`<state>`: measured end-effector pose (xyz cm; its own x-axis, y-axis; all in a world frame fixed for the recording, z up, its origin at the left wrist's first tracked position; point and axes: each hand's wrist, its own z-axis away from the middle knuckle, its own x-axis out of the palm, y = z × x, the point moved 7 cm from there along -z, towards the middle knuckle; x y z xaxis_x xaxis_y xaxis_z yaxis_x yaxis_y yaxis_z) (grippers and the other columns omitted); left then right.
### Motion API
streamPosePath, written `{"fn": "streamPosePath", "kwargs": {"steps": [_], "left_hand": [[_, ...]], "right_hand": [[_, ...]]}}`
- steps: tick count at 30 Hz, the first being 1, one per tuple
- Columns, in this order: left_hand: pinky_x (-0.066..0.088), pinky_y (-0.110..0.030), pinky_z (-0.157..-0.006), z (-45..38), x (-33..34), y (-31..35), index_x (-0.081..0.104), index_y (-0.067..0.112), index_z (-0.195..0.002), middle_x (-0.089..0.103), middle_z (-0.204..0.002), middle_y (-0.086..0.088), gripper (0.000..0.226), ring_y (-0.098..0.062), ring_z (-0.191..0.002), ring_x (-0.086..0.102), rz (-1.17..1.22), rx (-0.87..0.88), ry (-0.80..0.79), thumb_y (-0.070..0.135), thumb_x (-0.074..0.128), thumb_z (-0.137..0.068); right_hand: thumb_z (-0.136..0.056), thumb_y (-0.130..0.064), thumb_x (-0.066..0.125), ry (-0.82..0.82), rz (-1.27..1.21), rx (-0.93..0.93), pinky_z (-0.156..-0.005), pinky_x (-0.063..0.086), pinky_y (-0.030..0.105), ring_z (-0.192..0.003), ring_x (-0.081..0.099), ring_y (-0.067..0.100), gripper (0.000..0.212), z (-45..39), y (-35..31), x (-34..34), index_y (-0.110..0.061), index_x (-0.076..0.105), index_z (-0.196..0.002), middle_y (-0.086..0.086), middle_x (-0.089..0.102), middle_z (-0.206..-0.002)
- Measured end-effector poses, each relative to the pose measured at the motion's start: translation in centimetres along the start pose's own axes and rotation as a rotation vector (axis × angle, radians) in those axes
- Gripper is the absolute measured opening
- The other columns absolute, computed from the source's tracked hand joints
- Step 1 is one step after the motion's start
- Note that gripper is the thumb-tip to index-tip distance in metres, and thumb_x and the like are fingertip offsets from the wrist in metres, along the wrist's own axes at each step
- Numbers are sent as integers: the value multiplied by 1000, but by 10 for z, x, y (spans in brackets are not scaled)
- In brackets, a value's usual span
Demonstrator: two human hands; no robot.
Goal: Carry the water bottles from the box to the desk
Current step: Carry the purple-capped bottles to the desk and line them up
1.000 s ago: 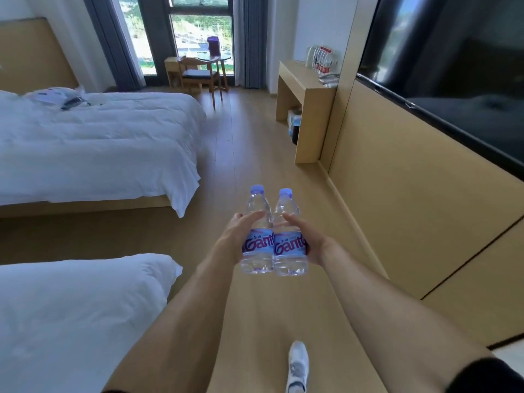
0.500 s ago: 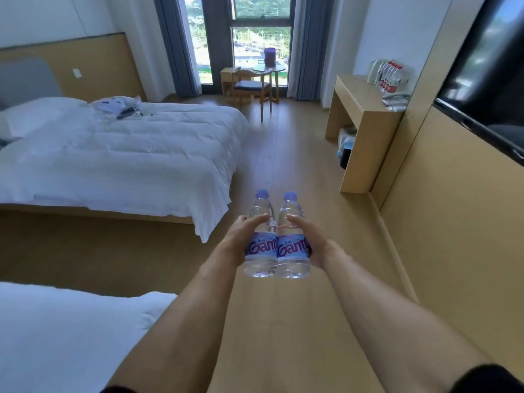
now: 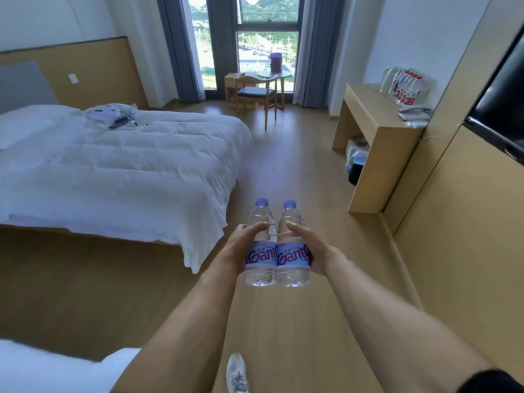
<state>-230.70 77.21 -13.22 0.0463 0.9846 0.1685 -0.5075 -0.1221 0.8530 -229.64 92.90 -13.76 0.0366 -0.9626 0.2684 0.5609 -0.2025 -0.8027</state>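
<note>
Water bottles (image 3: 277, 245) upright, touching side by side, held out front over floor. Left hand (image 3: 237, 249) gripped left bottle, right hand (image 3: 309, 250) gripped right bottle, fingers wrapped round each. Desk (image 3: 374, 114) lay ahead-right, well apart, nearer right hand.

Two clear plastic bottles, the left bottle (image 3: 261, 245) and the right bottle (image 3: 292, 245), are showing glossy printed labels and smooth lilac caps. The floor (image 3: 283, 171) is gleaming as smooth, pale wood. The bed (image 3: 119, 163) is wearing matt, rumpled white cloth. The table (image 3: 365, 109) is looking like smooth, matt light wood.
</note>
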Motion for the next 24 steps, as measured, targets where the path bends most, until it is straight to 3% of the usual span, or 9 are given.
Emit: {"fn": "streamPosePath", "kwargs": {"steps": [3,6,11,24], "left_hand": [[60,-47,-78,-51,8,20,45,11,-134,61,-128,-30,66,-40,-94,69,-28,-3,-46,34,79,-82],[58,-53,-89,-105,15,44,47,6,-136,60,-130,-31,65,-43,-103,67,-46,-12,-104,32,77,-85],[55,-58,-92,-181,19,92,43,6,-130,61,-119,-25,59,-37,-92,66,-96,-21,-130,28,76,-87],[43,-64,-107,-351,54,187,38,-1,-143,49,-140,-37,64,-44,-106,58,-144,-48,-277,27,69,-94]], "right_hand": [[-93,-38,67,55,0,-10,-107,46,54,-110,61,40,68,-39,-25,-16,0,43,-144,30,57,-136],[-93,-36,67,109,-9,-13,-107,47,54,-107,61,39,66,-80,-55,-29,0,45,-144,30,58,-135],[-92,-35,68,190,-43,-4,-107,46,55,-106,61,38,67,-148,-104,-44,3,46,-143,31,58,-134],[-94,-39,65,246,-76,-18,-107,46,54,-104,61,38,64,-296,-206,-82,1,46,-141,32,57,-135]]}}
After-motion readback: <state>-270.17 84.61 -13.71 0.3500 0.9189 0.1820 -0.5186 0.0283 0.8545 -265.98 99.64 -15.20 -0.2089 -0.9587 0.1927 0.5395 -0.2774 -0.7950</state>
